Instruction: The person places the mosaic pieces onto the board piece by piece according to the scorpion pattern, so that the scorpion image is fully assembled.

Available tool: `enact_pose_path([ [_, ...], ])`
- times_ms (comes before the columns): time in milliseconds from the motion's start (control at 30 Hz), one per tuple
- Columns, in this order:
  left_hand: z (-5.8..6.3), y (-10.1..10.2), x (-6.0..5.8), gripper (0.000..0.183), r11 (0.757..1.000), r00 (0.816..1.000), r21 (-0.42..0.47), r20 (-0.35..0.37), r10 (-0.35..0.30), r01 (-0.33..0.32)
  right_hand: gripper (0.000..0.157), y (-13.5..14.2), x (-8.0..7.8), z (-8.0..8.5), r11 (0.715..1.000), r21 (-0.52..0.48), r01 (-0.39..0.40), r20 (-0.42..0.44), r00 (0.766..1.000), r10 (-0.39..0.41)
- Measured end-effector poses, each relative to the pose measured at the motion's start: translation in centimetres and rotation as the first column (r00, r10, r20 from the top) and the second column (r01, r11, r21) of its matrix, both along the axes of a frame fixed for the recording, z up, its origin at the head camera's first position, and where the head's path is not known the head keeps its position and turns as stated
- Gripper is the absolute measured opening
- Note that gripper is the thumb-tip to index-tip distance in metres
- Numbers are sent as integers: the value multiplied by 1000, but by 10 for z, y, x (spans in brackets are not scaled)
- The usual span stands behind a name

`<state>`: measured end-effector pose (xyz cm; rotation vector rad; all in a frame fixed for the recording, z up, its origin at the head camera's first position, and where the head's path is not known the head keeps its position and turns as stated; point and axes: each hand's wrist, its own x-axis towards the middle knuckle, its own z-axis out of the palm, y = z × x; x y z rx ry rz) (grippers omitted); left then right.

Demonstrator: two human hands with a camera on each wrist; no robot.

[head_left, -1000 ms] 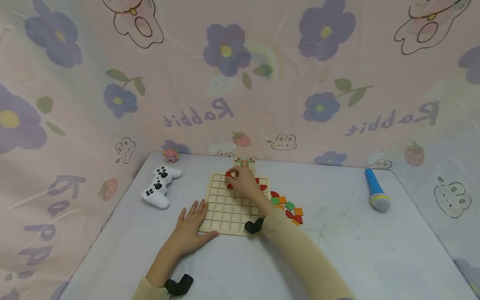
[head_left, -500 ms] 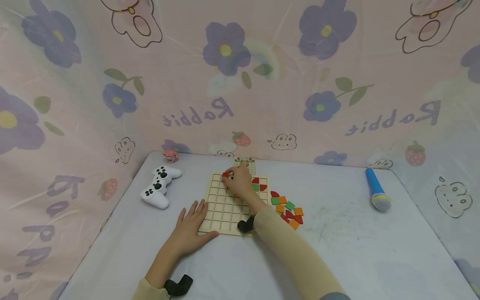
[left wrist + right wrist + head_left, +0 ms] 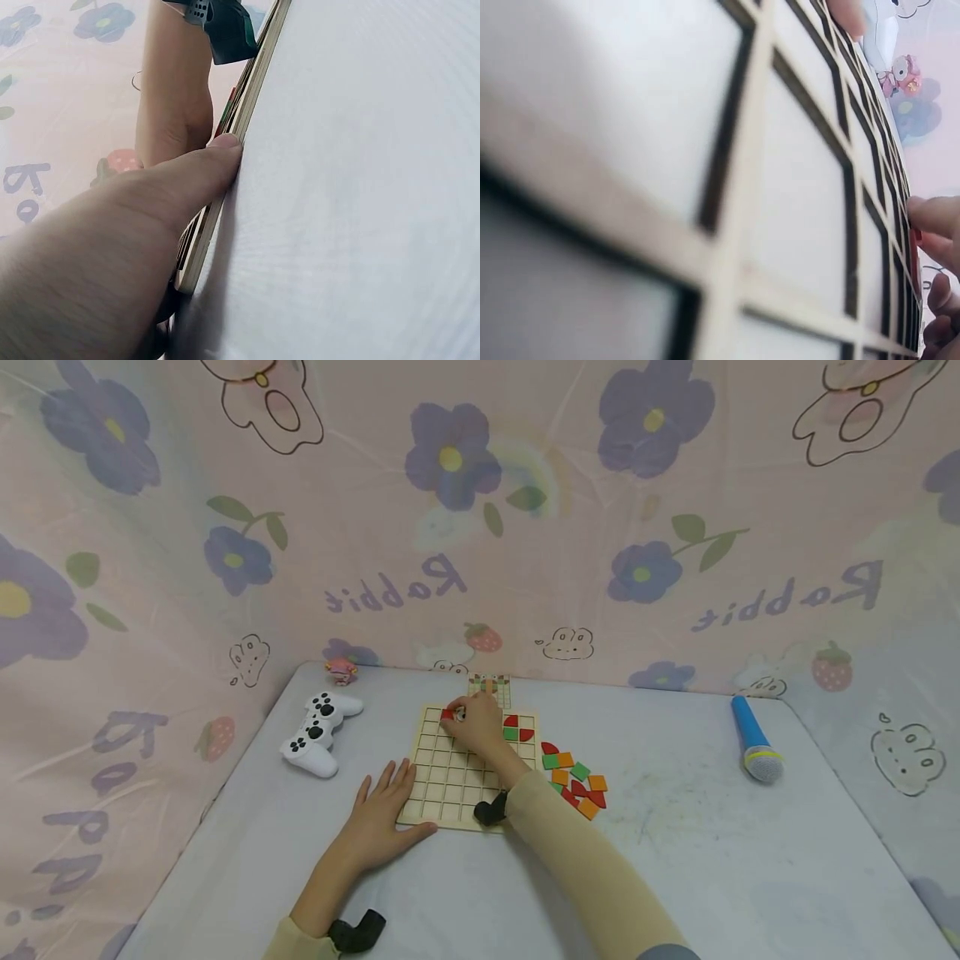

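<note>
A light wooden grid board [image 3: 450,785] lies on the white table. My right hand [image 3: 480,725] reaches over its far part, thumb and fingers pinching a red tile [image 3: 447,714] at a cell near the far left corner. In the right wrist view the fingers [image 3: 937,217] bend around the red edge, low over the grid. My left hand [image 3: 381,827] lies spread beside the board's near left corner, and its thumb [image 3: 217,161] rests against the board's edge in the left wrist view. Red and green tiles [image 3: 512,734] fill several cells at the far right.
Loose red, orange and green tiles [image 3: 577,777] lie right of the board. A small patterned card [image 3: 501,692] stands behind it. A white game controller [image 3: 318,732] and a pink figurine [image 3: 342,671] sit at left, a blue microphone [image 3: 753,739] at right.
My right hand has shifted slightly left with the red tile, which now sits lower against the grid. More tiles at the right show past the forearm. The left hand has stayed put.
</note>
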<state>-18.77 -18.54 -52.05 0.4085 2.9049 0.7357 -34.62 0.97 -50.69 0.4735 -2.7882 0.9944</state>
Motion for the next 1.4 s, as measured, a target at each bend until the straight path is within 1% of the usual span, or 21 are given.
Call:
enact_pose_path([
  [133,1,0,1,105,1000,1000,6,3,-1,1,23,1,1,1,1000,-11,-4,17,1000,4],
  [400,-1,-1,1,105,1000,1000,16,-18,-2,2,21,0,2,1,1000,12,7,16,1000,-8],
  [567,-2,0,1,106,1000,1000,16,-20,-3,3,21,0,3,1,1000,3,14,-28,1000,-14],
  [667,-2,0,1,106,1000,1000,19,-24,0,0,22,0,2,1,1000,-6,12,-39,999,-12],
  [800,1,-1,1,105,1000,1000,18,-17,1,-1,21,0,-1,0,1000,-7,8,-15,1000,-8],
  [933,2,-1,0,105,1000,1000,10,-4,-2,2,19,0,-3,-1,1000,19,16,0,1000,-16],
  [1100,3,-1,1,105,1000,1000,11,-1,-3,3,20,-2,-2,1,999,27,28,23,999,-29],
  [1233,1,-1,2,105,1000,1000,22,-13,1,0,21,-2,1,4,999,27,33,51,998,-35],
  [1300,0,-1,2,105,1000,1000,23,-16,1,0,22,-2,2,5,999,22,30,47,998,-31],
  [1400,-2,0,1,106,1000,1000,13,-7,-1,1,22,2,3,10,999,-46,9,36,999,-7],
])
